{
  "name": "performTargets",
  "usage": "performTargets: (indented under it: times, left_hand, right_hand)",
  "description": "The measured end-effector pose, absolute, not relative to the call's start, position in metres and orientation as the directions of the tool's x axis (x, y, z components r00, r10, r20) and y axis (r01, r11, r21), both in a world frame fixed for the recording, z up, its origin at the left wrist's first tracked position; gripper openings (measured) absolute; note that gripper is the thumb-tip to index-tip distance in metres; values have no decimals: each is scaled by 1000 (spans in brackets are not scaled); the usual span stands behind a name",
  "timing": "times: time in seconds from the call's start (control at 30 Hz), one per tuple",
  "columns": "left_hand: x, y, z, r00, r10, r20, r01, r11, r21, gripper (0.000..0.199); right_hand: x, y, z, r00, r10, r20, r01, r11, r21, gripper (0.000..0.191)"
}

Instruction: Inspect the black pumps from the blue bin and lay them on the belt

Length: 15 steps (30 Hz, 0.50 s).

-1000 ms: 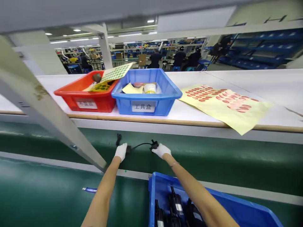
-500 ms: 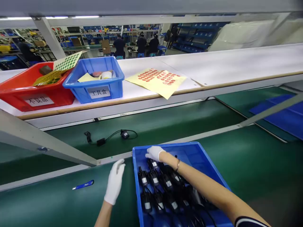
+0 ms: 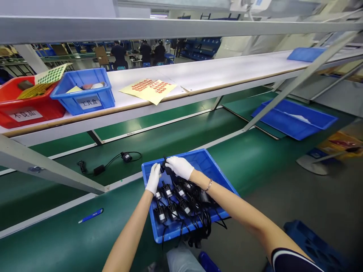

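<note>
A blue bin (image 3: pixel 221 177) holds several small black pump-like units (image 3: pixel 181 192), with white labels, short nozzles and black cables. At the bin's far left corner, my gloved right hand (image 3: pixel 179 167) is closed on one black pump-like unit (image 3: pixel 168 170), lifted among the others. My gloved left hand (image 3: pixel 154 178) is beside it over the bin's left rim, its fingers closed against the same dark unit; its fingertips are partly hidden. Cables hang over the bin's near edge.
The bin rests on a green surface (image 3: pixel 51 241) with a blue utility knife (image 3: pixel 90 215). Beyond the rail lies a cabled black unit (image 3: pixel 126 156). A shelf above carries a red bin (image 3: pixel 28 109), a blue box (image 3: pixel 93 100) and sticker sheets (image 3: pixel 150 88). A slanted post (image 3: pixel 283 94) stands right.
My left hand has moved from beside the bin to its far left corner, meeting my right hand. A black unit now shows between the hands. The view has turned right.
</note>
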State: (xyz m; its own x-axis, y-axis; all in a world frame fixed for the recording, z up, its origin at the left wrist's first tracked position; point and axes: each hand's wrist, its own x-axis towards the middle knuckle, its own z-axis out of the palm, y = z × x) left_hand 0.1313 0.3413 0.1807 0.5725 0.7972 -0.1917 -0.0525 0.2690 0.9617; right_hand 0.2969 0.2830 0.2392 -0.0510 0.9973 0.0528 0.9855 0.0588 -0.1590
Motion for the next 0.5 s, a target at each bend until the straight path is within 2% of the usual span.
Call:
performTargets:
  times: [0.13, 0.3, 0.4, 0.5]
  left_hand:
    - [148, 327, 209, 765, 623, -163, -165, 435, 885, 49]
    - [146, 283, 217, 816, 552, -173, -219, 571, 791, 59]
    - [144, 244, 218, 815, 548, -188, -247, 623, 742, 67]
    - [125, 197, 226, 838, 507, -202, -238, 673, 700, 73]
  right_hand:
    - [294, 241, 281, -102, 968, 227, 964, 153, -217, 31]
    - [279, 193, 299, -26, 933, 358, 913, 169, -372, 32]
    - [281, 157, 295, 156, 915, 371, 841, 74, -537, 30]
    - [289, 93, 267, 479, 828, 291, 685, -144, -715, 38]
